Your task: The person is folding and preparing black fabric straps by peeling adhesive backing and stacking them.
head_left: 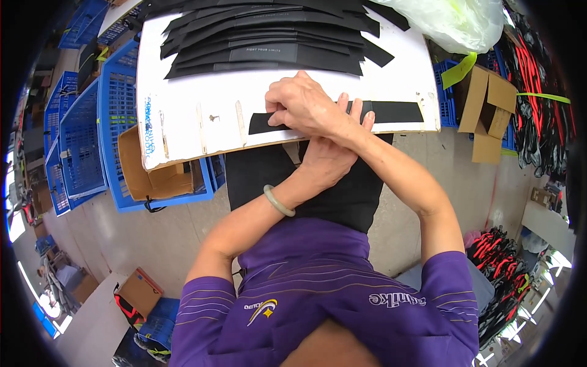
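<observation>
A black fabric strip [397,112] lies along the near edge of the white board [183,110], partly covered by my hands. My forearms cross at the wrists. My right hand [302,105] reaches over to the left part of the strip, its fingers curled and its thumb and forefinger pinched at the strip. My left hand [330,160], with a pale bangle [279,200] on its wrist, passes beneath the right wrist; its stretched fingers lie flat on the strip's middle. Farther back, several black strips [263,55] overlap in a pile, each with a printed patch.
A translucent plastic bag [455,24] sits at the board's back right. Blue crates [119,79] and an open cardboard box [147,171] stand left. To the right are another cardboard box [486,101] and hanging red and black straps [532,92]. A grey floor [422,165] shows below.
</observation>
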`<state>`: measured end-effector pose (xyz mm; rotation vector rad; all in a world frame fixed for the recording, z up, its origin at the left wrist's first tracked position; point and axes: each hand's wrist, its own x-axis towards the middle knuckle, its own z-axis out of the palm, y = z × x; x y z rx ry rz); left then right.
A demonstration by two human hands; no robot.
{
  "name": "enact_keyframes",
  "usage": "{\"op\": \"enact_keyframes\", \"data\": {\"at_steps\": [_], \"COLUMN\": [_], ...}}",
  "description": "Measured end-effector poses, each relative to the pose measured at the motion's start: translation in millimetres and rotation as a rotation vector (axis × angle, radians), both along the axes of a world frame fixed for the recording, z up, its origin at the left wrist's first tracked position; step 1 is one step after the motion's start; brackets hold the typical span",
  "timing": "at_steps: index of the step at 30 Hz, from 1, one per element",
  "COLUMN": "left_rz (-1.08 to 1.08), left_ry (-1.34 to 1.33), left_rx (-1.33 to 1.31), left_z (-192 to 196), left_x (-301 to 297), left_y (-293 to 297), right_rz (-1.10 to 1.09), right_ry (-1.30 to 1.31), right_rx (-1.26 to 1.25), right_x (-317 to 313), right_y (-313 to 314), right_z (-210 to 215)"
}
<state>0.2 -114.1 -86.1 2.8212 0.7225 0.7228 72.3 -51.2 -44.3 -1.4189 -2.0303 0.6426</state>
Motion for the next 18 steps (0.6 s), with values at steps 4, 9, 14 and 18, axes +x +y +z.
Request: {"op": "enact_keyframes", "data": {"at_steps": [4, 9, 14, 18], "left_rz": [-0.028, -0.021, -0.052, -0.030], "left_ry": [0.038, 0.038, 0.044, 0.037], "left_rx": [0.037, 0.088, 0.070, 0.154], "left_z": [-0.6, -1.2, 2.2, -3.0], "left_x": [-4.0, -2.3, 5.1, -2.9], "left_y": [3.5, 3.9, 0.8, 3.2], "right_rz": [-0.040, -0.087, -0.117, -0.132], "right_ry": [0.070, 0.097, 0.079, 0.058], "right_rx": [-0.096, -0.132, -0.045, 0.015], "right_x": [-4.6, -8.8, -3.1, -15.4], "right_y": [5.1, 3.4, -1.2, 1.9], "right_z": [-2.7, 1.3, -6.3, -16.9]}}
